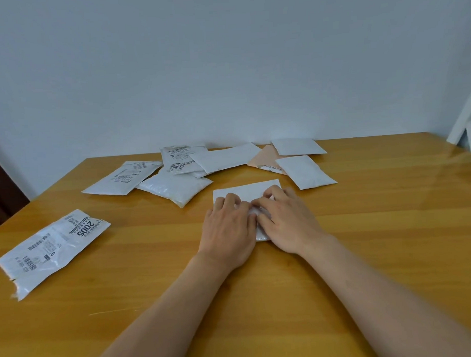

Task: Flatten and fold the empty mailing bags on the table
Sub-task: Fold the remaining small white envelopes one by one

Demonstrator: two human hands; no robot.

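Both hands lie side by side on one small white mailing bag [246,190] near the middle of the wooden table [363,214]. The left hand [226,228] rests palm down on the bag's left half, its fingers slightly bent and spread, pressing rather than gripping. The right hand [288,222] covers the right half, its fingers more curled at the tips, as if working an edge or crease near the bag's centre; whether it pinches a fold or only presses cannot be told. The far strip of this bag shows beyond the fingertips, and a puffy bit shows between the hands. The step in hand looks like flattening, perhaps setting a first fold. The next move likely calls for pressing the air out toward the open end, then bringing one edge over the other and creasing firmly. Beyond that bag, toward the wall, lies a loose pile of unfolded bags [175,164], some labelled, one puffy. Right of the pile are a peach-coloured bag [264,158] and two more white ones [305,172]. Well to the left of the pressed bag, near the table's edge, a labelled bag marked 2005 [52,248] lies flat, wrinkled and not folded.
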